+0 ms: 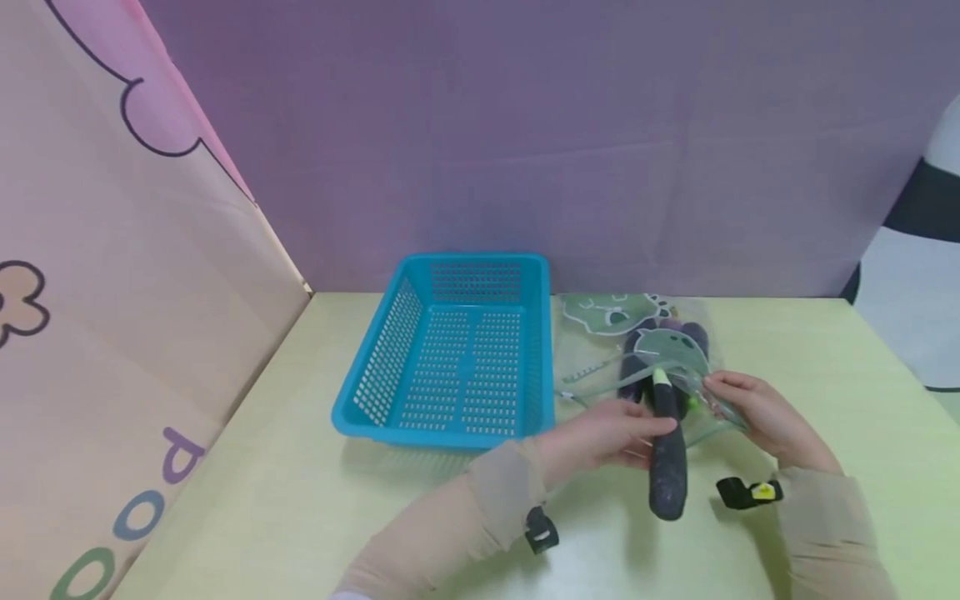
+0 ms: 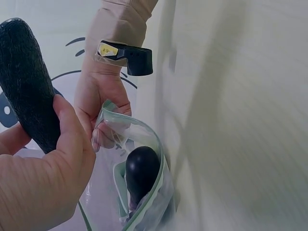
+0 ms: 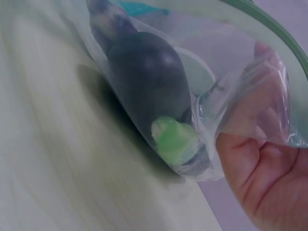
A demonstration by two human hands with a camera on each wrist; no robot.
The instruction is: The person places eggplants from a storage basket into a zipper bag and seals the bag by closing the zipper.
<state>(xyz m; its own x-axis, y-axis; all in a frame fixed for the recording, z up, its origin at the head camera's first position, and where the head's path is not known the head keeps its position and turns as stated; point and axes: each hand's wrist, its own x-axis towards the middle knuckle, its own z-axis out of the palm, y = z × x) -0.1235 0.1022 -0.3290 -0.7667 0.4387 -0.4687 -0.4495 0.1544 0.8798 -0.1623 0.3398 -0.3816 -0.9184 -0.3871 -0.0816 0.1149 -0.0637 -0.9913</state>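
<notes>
My left hand [image 1: 611, 431] holds a long dark eggplant [image 1: 667, 471] between thumb and fingers, its pale green tip pointing away toward the bag. The eggplant is in front of a clear zip bag [image 1: 591, 346] with green printed shapes and a green rim. My right hand [image 1: 767, 419] pinches the bag's rim at its near right side, and the mouth stands apart in the left wrist view. Inside the bag lie several more dark eggplants [image 1: 696, 336]; in the right wrist view, one eggplant [image 3: 147, 72] shows close to a green stem end [image 3: 174, 140].
A blue perforated basket [image 1: 549, 358] stands left of the bag on the pale table [image 1: 247, 500]. Behind the table rises a purple backdrop [image 1: 480, 133], with a printed cloth panel [image 1: 112, 275] along the left. Each wrist carries a small black camera mount [image 1: 542, 531].
</notes>
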